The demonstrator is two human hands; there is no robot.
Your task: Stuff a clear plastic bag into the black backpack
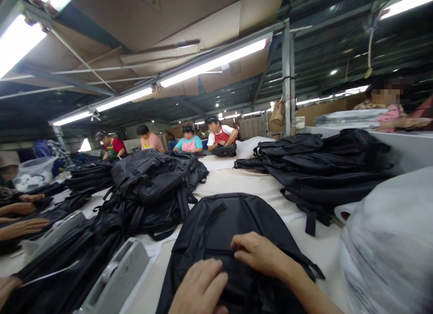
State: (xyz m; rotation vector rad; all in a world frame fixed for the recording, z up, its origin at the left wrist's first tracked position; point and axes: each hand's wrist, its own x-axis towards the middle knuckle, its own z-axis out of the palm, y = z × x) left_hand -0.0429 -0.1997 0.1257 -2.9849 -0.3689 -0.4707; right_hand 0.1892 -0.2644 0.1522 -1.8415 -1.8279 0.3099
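Under both hands (230,269), black backpack (216,223)

Both hands are out in front, low and close together, palms down. The left hand (199,289) lies flat with its fingers together and stretched forward, the wrist cut off by the bottom edge of the view. The right hand (259,254) sits just ahead of it and to the right, fingers curled and pointing left, the fingertips pressed down. The bare right forearm runs back toward the lower right corner. Neither hand grips anything.
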